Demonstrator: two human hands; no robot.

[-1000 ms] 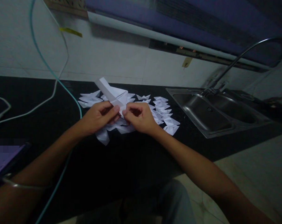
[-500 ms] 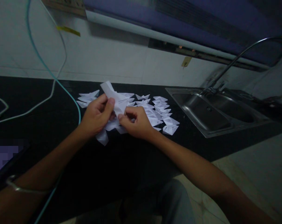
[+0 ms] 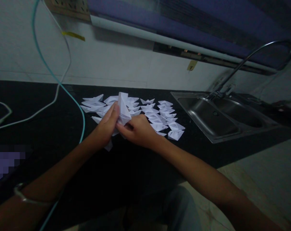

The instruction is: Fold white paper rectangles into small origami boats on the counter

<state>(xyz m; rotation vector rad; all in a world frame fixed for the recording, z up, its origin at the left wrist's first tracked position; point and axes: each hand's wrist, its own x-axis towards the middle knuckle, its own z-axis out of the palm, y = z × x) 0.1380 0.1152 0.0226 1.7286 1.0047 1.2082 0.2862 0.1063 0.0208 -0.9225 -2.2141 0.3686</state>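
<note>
Head view: I see one folded white paper (image 3: 123,110) held up above the dark surface (image 3: 39,131), before rows of smaller folded papers (image 3: 156,118). Fingers of the left hand (image 3: 106,124) grasp its left side; those of the right hand (image 3: 140,130) pinch its lower end. I judge it light, crisp, easily crushed, best held gently along layered edges.

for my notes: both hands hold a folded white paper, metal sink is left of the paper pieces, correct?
Not left: the head view shows the metal sink right of the paper pieces. The left hand and right hand hold the folded white paper.
</note>
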